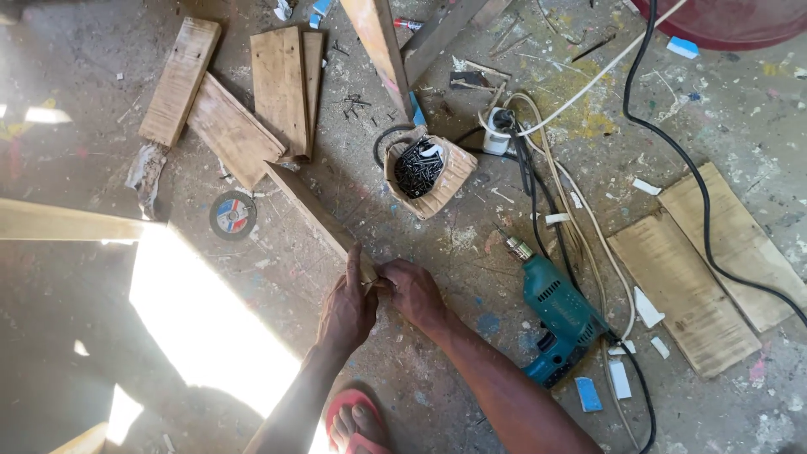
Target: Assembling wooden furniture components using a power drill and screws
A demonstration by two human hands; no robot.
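On the paint-spattered concrete floor (101, 101), the widest open room lies to the left and near left, where a bright patch of sunlight (202, 319) falls across bare ground. To the right the space is crowded: two flat plywood pieces (698, 277) lie side by side, crossed by a black cable (672, 134), and a tangle of pale cords (572, 193) runs from a white plug block (498, 130) toward the near right. At the far edge several short boards (244, 109) lie fanned together, with loose screws scattered just beside them. A pale plank (59, 223) juts in from the left edge.

Both forearms reach up from the near edge and meet at the middle of the view. The left hand (347, 307) is set upright, fingers pointing far, its palm pressed against the near end of a long wooden strip (315, 214). The right hand (412, 290) comes in from the right, knuckles up, fingers curled and pinching at that same end, touching the left hand. Something small seems held between the fingertips, but it is too small to tell what.

The strip runs diagonally from the hands away to the far left, its far end touching the fanned boards.

A teal power drill (559, 315) lies just right of the right forearm, bit pointing far left. A cardboard box of black screws (424, 172) sits beyond the hands. A round cutting disc (233, 216) lies left of the strip. A foot in a red sandal (357, 424) shows at the near edge.
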